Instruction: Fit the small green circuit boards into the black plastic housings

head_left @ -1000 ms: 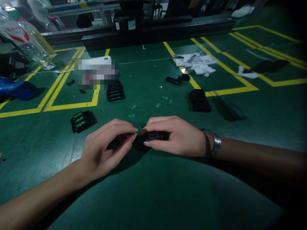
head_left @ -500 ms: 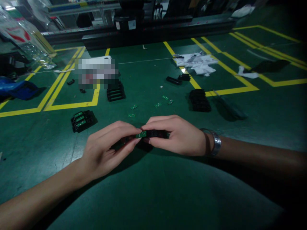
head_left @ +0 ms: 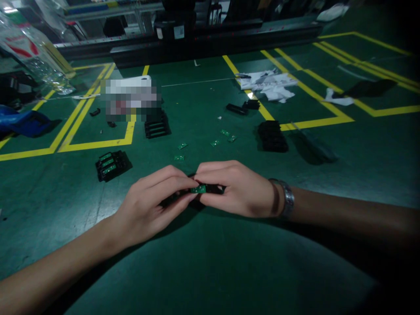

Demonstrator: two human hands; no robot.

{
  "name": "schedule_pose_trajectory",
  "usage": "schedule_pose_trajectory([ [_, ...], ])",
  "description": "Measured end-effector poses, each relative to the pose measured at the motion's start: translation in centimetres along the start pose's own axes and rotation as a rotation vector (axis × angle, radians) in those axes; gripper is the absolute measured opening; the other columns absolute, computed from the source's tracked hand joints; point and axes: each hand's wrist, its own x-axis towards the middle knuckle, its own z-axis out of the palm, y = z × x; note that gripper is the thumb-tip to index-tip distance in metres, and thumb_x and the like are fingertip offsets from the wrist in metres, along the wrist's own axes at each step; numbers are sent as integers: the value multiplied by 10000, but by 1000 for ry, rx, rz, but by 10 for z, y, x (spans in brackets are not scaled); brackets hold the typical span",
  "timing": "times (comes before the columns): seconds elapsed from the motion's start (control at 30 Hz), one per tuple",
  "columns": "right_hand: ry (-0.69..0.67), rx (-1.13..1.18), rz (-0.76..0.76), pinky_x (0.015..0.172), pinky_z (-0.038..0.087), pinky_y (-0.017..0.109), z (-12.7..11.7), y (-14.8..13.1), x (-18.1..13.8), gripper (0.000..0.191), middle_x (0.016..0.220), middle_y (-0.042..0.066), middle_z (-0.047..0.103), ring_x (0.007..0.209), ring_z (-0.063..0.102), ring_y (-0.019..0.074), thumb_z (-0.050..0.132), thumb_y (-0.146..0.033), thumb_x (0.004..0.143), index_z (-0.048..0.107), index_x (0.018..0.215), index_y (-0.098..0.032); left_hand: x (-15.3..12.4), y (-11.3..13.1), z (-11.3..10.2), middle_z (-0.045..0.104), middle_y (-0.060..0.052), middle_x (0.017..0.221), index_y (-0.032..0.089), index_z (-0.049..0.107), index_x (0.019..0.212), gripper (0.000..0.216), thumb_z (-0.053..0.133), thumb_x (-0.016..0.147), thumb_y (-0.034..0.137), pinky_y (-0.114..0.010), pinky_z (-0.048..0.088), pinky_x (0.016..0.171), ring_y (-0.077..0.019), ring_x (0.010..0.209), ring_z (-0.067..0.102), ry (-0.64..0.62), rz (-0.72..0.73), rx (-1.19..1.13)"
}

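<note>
My left hand [head_left: 147, 203] and my right hand [head_left: 238, 189] meet low over the green table, fingers closed round one black plastic piece [head_left: 214, 189]. A small green circuit board [head_left: 198, 189] shows between the fingertips, against the black piece. Whether it is fully seated there, I cannot tell; the fingers cover much of both. To the left of my hands, a black slotted holder [head_left: 112, 165] carries several green boards. Several loose circuit boards [head_left: 179, 158] lie just beyond my fingers.
Black slotted parts stand at centre left [head_left: 156, 125] and right [head_left: 272, 135]. Two small black pieces [head_left: 236, 109] lie near crumpled white paper [head_left: 271, 85]. A plastic bottle [head_left: 33, 52] and a blue object [head_left: 24, 120] are at the left. Yellow tape lines [head_left: 95, 143] mark the table.
Both hands have shifted slightly, the left one to the right and the right one a little left and down. The circuit board between the fingertips has moved slightly right and down with them.
</note>
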Motion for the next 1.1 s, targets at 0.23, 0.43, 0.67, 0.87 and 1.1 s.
schedule_pose_trajectory([
  [0.23,-18,18,7,710,419,225,-2,1,-1,46,874,37,622,782,566,123,624,-94,898,663,895,-117,0,-1,-1,695,-71,995,169,662,1134,203,655,933,146,-258,552,735,-148,890,664,-21,-30,-7],
  [0.43,-18,16,0,688,405,223,-3,2,-1,46,851,29,608,755,551,119,620,-113,910,654,882,-126,-1,-2,-1,687,-66,989,160,652,1121,196,671,926,144,-252,534,725,-139,875,652,-20,-41,-24],
  [0.67,-26,24,18,709,411,228,-3,1,-1,54,865,30,612,781,562,127,616,-107,907,647,874,-136,0,-2,0,680,-61,985,163,653,1109,181,666,929,148,-248,530,704,-133,853,641,-36,-55,-38],
  [0.87,-33,28,20,728,422,234,-3,2,-1,57,879,37,623,804,578,136,610,-106,907,654,894,-139,-1,-2,-1,679,-63,975,165,656,1103,173,663,931,153,-245,531,704,-133,843,640,-48,-57,-30],
  [1.1,-25,28,17,712,417,231,-3,1,-2,47,876,32,620,788,570,131,617,-120,911,648,885,-144,0,-2,0,685,-56,958,171,655,1091,157,661,934,184,-247,533,670,-132,809,642,-31,-61,-36],
])
